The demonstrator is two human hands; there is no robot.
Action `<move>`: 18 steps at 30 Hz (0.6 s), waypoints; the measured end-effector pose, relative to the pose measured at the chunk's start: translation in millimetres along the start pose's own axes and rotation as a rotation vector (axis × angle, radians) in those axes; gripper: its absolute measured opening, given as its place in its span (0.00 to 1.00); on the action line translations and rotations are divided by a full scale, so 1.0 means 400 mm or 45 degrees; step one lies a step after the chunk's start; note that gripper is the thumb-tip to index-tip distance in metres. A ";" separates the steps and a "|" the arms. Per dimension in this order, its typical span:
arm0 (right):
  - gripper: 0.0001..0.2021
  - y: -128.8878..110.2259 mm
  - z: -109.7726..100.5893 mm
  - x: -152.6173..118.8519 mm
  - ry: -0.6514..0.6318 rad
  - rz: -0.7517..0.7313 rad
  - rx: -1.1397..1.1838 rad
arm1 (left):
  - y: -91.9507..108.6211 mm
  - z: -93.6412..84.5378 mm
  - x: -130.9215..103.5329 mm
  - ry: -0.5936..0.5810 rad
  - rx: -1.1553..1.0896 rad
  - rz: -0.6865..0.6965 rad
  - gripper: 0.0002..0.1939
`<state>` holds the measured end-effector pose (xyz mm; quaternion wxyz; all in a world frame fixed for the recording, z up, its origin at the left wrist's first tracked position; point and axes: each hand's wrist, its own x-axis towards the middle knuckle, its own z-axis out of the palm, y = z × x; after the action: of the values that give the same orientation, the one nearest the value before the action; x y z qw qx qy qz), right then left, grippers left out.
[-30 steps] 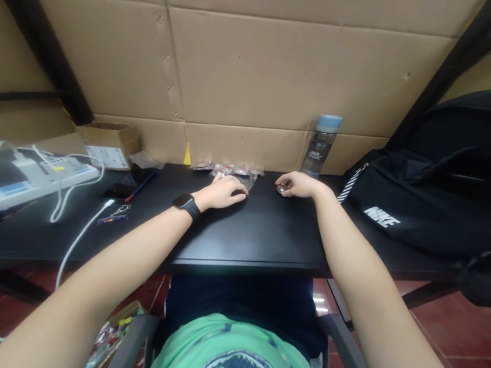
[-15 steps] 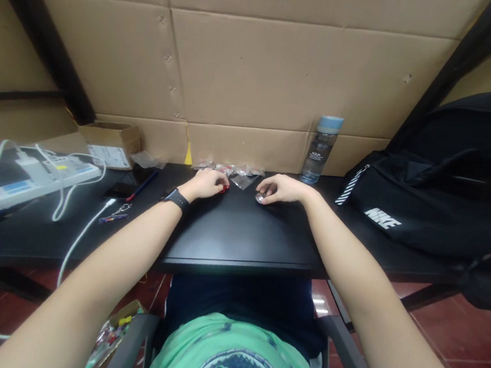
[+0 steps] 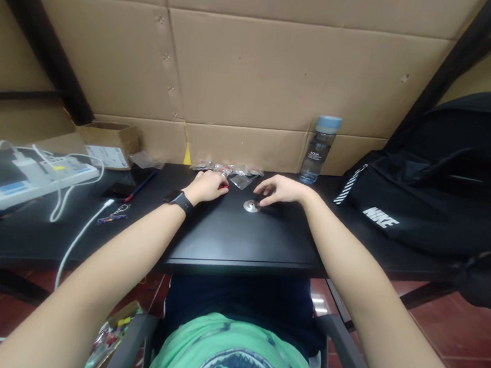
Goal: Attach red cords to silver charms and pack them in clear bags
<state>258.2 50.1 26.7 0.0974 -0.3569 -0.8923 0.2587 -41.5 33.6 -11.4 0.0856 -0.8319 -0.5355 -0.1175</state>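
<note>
A shiny round silver disc (image 3: 250, 206) lies flat on the black tabletop (image 3: 226, 238). Just right of it hovers my right hand (image 3: 282, 189), thumb and fingers parted around nothing; whether a fingertip touches the disc's edge I cannot tell. My left hand (image 3: 207, 186), with a black watch (image 3: 180, 200) at the wrist, rests on the table with curled fingers. A small red object (image 3: 224, 186) shows at its fingertips, mostly hidden. Behind both hands lie several small clear plastic packets (image 3: 242, 179) with red and silver contents.
A blue-capped bottle (image 3: 319, 151) and a black bag (image 3: 431, 187) stand to the right. Leftward are a power strip (image 3: 18, 189), white cables, a keyring (image 3: 114, 215), a pen (image 3: 140, 187) and a cardboard box (image 3: 110, 144). Cardboard panels (image 3: 258, 73) close off the back.
The silver disc, earlier in my right hand's fingers, now lies on the table slightly left of them. The right fingers have parted. My left hand has barely moved.
</note>
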 end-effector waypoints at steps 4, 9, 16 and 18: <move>0.29 -0.065 0.031 0.017 -0.128 -0.107 -0.062 | 0.013 -0.001 0.002 0.012 -0.050 0.029 0.09; 0.26 -0.083 0.044 0.020 -0.106 -0.122 -0.138 | 0.025 -0.002 0.003 0.038 -0.074 0.072 0.07; 0.24 -0.069 0.040 0.022 -0.126 -0.061 -0.184 | 0.038 -0.003 -0.002 0.159 -0.168 0.076 0.07; 0.25 -0.068 0.041 0.023 -0.116 -0.036 -0.190 | 0.047 -0.007 -0.003 0.192 -0.218 0.059 0.07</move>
<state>229.7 33.6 27.1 0.0333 -0.3385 -0.9175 0.2062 -25.3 24.2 -9.4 0.0569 -0.8371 -0.4962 -0.2231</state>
